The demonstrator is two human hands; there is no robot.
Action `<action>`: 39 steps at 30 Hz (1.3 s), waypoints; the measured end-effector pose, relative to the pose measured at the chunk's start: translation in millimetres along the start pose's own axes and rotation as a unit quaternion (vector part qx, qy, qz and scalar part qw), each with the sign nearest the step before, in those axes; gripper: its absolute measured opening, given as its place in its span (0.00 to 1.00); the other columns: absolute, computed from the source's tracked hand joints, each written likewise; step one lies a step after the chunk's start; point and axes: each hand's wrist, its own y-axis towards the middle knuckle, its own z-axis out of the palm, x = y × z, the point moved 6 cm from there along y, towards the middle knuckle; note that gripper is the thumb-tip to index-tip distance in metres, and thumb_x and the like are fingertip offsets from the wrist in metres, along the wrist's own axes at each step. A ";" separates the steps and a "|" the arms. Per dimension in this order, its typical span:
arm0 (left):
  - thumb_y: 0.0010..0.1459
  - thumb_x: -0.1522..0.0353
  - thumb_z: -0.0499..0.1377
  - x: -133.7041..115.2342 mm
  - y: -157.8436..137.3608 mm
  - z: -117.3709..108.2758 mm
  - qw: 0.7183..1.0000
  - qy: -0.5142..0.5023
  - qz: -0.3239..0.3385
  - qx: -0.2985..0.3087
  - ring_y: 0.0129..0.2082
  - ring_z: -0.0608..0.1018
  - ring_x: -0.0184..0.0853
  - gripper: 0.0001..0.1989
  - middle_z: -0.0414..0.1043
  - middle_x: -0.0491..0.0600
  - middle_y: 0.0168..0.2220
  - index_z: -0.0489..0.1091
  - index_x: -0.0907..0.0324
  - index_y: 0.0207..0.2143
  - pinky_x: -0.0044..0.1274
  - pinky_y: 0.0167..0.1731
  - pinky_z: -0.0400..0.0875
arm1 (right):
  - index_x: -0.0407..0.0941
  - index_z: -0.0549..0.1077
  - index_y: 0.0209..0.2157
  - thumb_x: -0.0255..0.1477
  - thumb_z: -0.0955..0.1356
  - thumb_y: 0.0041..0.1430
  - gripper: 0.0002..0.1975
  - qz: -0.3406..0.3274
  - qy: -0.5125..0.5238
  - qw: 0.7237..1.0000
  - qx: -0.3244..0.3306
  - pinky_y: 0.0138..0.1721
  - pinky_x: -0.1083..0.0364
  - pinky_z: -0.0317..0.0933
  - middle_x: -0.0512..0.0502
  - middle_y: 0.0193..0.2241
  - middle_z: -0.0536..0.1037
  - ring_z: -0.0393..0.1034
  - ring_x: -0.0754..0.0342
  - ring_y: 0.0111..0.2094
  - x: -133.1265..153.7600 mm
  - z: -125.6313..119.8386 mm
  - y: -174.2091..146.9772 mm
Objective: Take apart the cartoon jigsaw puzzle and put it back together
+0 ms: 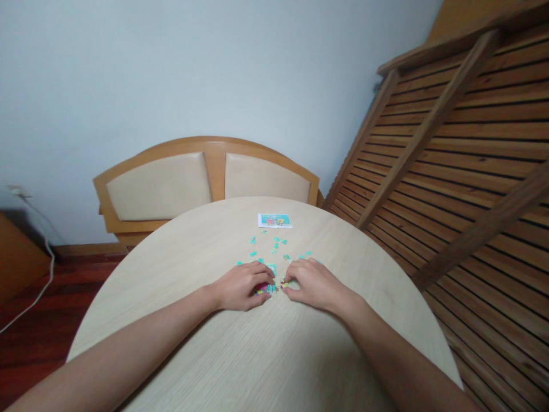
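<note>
My left hand (241, 285) rests on the table with its fingers curled around a partly joined jigsaw puzzle (271, 289). Teal, yellow and pink show on the puzzle, but the hand covers much of it. Just to the right, my right hand (312, 284) pinches a small jigsaw piece (284, 282) between thumb and fingers, close to the puzzle's right side. Several loose teal pieces (277, 246) are scattered beyond both hands, some partly hidden behind them. Farther back lies a picture card (275, 221) with cartoon figures on teal.
The round pale wooden table (266, 355) carries everything. Behind it stands a wooden headboard (217, 171) with cream panels, against a pale wall (214, 68). A slatted wooden frame (450, 143) leans at the right. On the left, a white cable (52, 266) hangs down to the reddish floor.
</note>
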 end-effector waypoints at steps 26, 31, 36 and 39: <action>0.67 0.59 0.55 -13.0 4.6 0.1 0.996 0.052 0.043 0.054 0.51 0.73 0.44 0.19 0.70 0.56 0.53 0.68 0.55 0.57 0.34 0.52 0.69 | 0.47 0.82 0.37 0.30 0.70 0.61 0.06 -0.031 0.080 0.995 0.047 0.44 0.55 0.61 0.46 0.38 0.82 0.74 0.49 0.42 -3.6 -2.3 -1.0; 0.66 0.60 0.55 -16.5 4.3 2.1 0.996 0.041 0.062 0.054 0.56 0.70 0.46 0.20 0.67 0.55 0.60 0.65 0.57 0.57 0.37 0.58 0.65 | 0.47 0.81 0.38 0.28 0.69 0.60 0.07 -0.016 0.094 0.995 0.044 0.44 0.56 0.61 0.46 0.38 0.82 0.74 0.50 0.42 -11.4 -6.2 -3.3; 0.66 0.60 0.55 -14.1 3.3 5.2 0.996 0.025 0.065 0.054 0.57 0.69 0.47 0.21 0.67 0.54 0.61 0.63 0.57 0.58 0.38 0.59 0.63 | 0.45 0.81 0.36 0.31 0.73 0.52 0.08 0.055 0.141 0.984 0.093 0.33 0.57 0.60 0.48 0.31 0.80 0.73 0.52 0.33 -25.7 -6.2 -11.0; 0.66 0.60 0.55 -14.0 3.0 4.5 0.996 0.011 0.068 0.050 0.57 0.69 0.46 0.21 0.67 0.53 0.61 0.62 0.57 0.59 0.38 0.59 0.63 | 0.46 0.81 0.40 0.29 0.74 0.48 0.14 0.059 0.174 0.972 0.144 0.31 0.59 0.59 0.50 0.31 0.79 0.72 0.53 0.32 -25.2 -1.1 -14.3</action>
